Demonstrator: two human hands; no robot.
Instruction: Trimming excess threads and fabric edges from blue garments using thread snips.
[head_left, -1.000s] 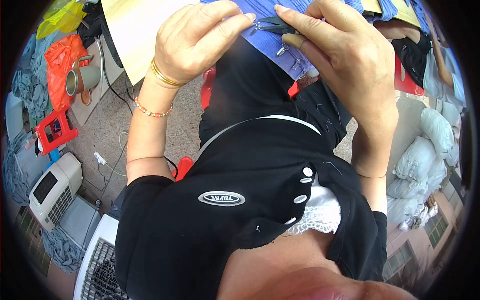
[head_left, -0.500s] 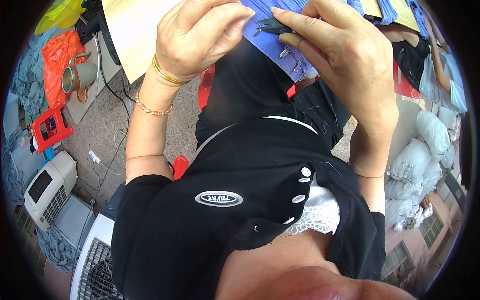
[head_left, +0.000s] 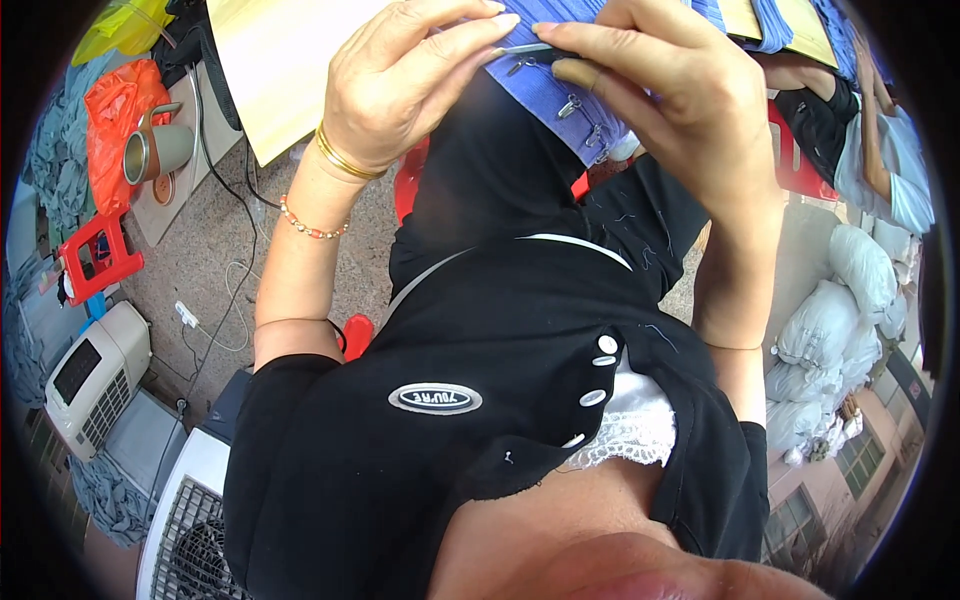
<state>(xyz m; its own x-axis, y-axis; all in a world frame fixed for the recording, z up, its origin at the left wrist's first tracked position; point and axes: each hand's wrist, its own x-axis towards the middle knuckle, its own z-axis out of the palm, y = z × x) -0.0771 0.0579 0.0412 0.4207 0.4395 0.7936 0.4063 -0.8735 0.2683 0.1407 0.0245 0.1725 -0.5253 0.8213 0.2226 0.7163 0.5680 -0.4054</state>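
My right hand (head_left: 680,95) grips small dark thread snips (head_left: 547,56) between thumb and fingers, its thumb or finger covered in a tan wrap. The tips of the snips point left, to the fingertips of my left hand (head_left: 395,90). Those left fingertips are pinched together; whatever lies between them is too small to make out. Underneath is ribbed blue-purple cloth (head_left: 555,125), draped at the table's edge over my lap. Several metal safety pins (head_left: 569,107) hang along the cloth's edge.
A pale yellow board (head_left: 265,70) lies at upper left. Left of it are a metal mug (head_left: 160,150), an orange plastic bag (head_left: 115,110) and a red stool (head_left: 100,258). White sacks (head_left: 820,330) are piled at right, near another person (head_left: 885,150). Cables (head_left: 235,290) cross the floor.
My left hand has shifted slightly right and its fingers have straightened toward the snips. The snips have turned, and their blades now look closed together rather than spread.
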